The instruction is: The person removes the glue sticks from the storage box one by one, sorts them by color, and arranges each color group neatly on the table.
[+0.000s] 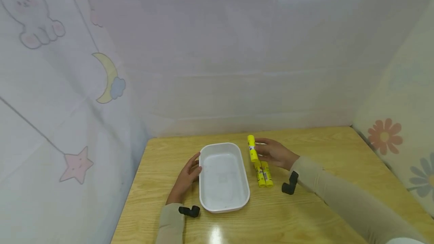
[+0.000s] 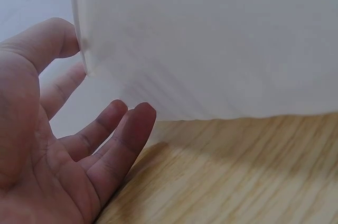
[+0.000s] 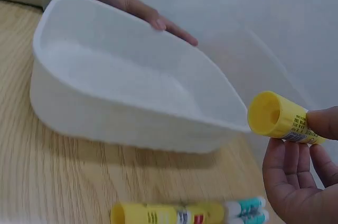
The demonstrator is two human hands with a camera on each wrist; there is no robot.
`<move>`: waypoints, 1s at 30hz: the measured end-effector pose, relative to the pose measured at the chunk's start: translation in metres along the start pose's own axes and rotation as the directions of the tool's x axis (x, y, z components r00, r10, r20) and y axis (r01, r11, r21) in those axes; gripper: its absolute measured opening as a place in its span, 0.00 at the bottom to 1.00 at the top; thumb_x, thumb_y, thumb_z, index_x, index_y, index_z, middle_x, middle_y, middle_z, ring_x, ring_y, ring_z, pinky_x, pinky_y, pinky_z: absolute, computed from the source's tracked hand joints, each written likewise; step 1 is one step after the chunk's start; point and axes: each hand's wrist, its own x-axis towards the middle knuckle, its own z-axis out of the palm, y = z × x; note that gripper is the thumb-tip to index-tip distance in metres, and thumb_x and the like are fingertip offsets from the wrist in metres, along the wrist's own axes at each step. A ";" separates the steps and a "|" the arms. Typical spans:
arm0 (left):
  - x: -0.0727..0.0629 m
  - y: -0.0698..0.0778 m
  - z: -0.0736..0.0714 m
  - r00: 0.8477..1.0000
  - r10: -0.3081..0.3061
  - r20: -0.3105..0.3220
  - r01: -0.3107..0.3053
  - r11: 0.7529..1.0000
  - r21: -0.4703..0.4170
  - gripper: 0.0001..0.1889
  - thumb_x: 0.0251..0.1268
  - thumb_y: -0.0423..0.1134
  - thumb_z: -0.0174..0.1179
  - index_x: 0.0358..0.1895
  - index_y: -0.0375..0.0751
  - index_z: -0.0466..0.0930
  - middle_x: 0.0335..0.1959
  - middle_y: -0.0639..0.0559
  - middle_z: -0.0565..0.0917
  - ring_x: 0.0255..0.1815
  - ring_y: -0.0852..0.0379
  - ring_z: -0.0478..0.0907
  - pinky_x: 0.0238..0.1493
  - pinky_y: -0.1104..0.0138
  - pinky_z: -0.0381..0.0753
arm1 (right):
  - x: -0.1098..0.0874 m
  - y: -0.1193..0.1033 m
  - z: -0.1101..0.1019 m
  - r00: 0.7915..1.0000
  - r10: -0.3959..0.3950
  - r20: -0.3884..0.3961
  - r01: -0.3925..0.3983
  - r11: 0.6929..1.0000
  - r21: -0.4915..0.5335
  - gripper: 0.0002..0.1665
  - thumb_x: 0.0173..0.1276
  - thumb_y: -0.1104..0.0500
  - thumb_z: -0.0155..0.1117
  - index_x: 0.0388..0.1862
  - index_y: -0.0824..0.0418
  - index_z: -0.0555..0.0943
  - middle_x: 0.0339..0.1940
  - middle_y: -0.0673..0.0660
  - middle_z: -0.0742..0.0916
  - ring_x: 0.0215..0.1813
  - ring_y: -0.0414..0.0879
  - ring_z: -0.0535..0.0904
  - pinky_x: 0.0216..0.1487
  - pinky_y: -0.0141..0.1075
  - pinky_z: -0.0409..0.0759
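Observation:
A white rectangular tray with rounded corners and deep walls sits on the wooden table. My left hand holds its left side, thumb at the rim and fingers against the outer wall; the left wrist view shows these fingers bent near the wall. To the right of the tray, my right hand pinches a yellow glue stick between thumb and fingers, raised above the table. Its hollow end faces the camera in the right wrist view. Two more yellow glue sticks lie side by side below that hand.
Small teal-and-white ends show beside the lying glue sticks in the right wrist view; what they belong to is unclear. A pale cloth wall rises behind the table, with printed cloth at both sides.

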 end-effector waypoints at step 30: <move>0.001 -0.004 -0.002 1.000 -0.003 0.000 0.003 1.000 -0.018 0.30 0.75 0.36 0.53 0.76 0.57 0.58 0.68 0.35 0.67 0.65 0.34 0.68 0.53 0.50 0.79 | -0.035 0.071 -0.061 0.983 0.086 -0.165 -0.141 0.923 -0.357 0.34 0.74 0.54 0.58 0.72 0.69 0.62 0.68 0.70 0.70 0.63 0.58 0.73 0.55 0.46 0.79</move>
